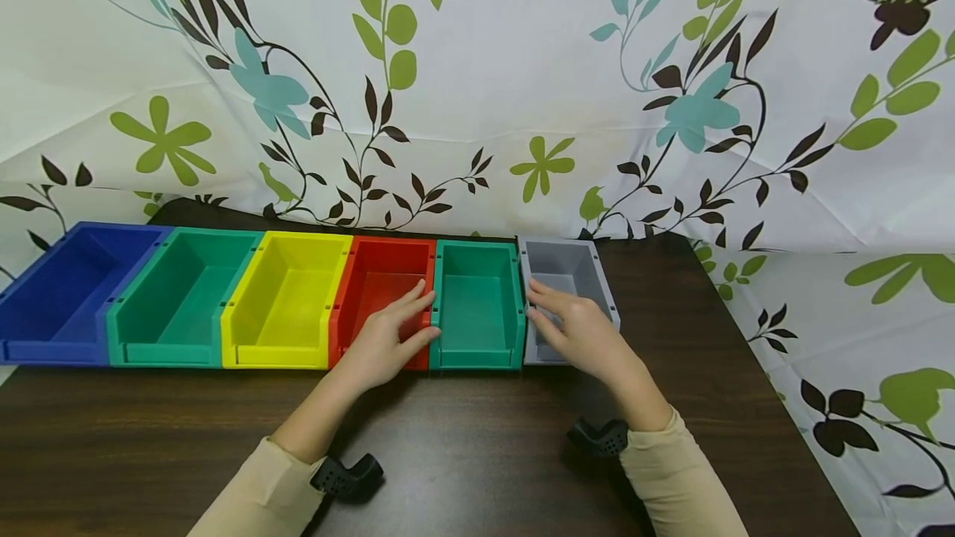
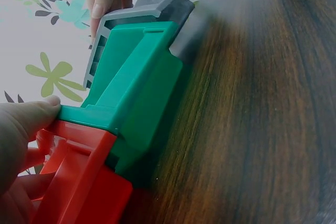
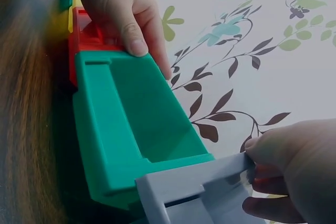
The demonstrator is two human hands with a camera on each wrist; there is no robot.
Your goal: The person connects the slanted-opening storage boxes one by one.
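Six plastic bins stand side by side in a row. My left hand (image 1: 384,338) reaches over the red bin (image 1: 346,317), its fingers extended to the wall beside the right-hand green bin (image 1: 477,297). In the left wrist view its thumb tip touches the seam between those two bins, and the other fingers are partly hidden within the red one. Over the grey bin (image 1: 569,259) is my right hand (image 1: 582,330), fingertips against the left wall. The right wrist view shows its thumb on the grey rim (image 3: 197,174). Between the hands sits the green bin, its inside bare.
Further left stand a yellow bin (image 1: 287,292), another green bin (image 1: 182,292) and a blue bin (image 1: 63,297). The dark wood table (image 1: 462,446) extends in front. Behind hangs a white leaf-patterned cloth (image 1: 477,106). Black wrist cameras (image 1: 346,477) sit at both wrists.
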